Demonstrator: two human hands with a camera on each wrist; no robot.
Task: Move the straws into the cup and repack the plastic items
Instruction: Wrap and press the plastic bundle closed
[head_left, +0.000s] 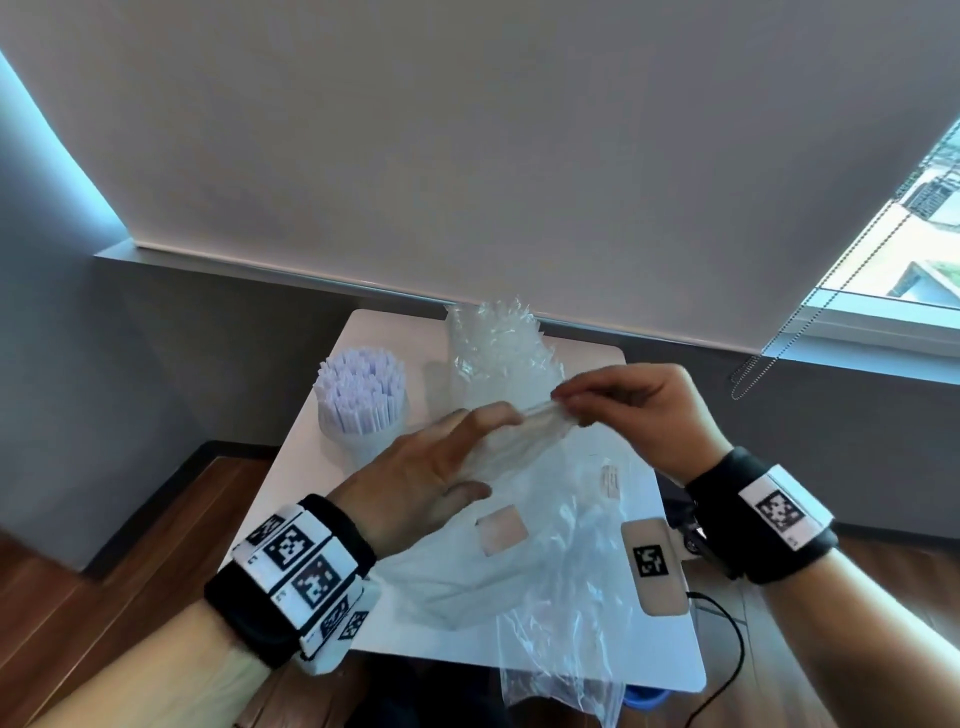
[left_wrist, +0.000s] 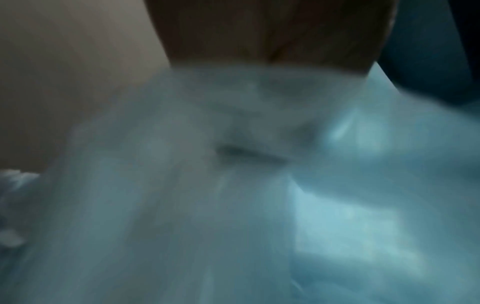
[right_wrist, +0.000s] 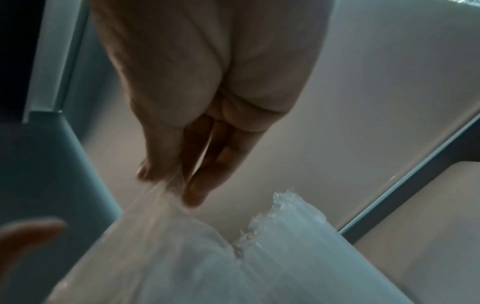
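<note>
in the head view, a clear plastic bag (head_left: 524, 441) is held above a white table (head_left: 660, 613). its rim is pinched by the fingers of the right hand (head_left: 631, 410), while the left hand (head_left: 431, 467) is laid against its side with fingers spread. white straws (head_left: 361, 389) are stood in a cup (head_left: 363, 441) at the table's far left, beside a bundle of clear wrapped items (head_left: 501, 353).

in the left wrist view, only blurred plastic is shown; the fingers cannot be told.

in the right wrist view, the bag's edge is pinched between thumb and fingertips (right_wrist: 194, 195).
</note>
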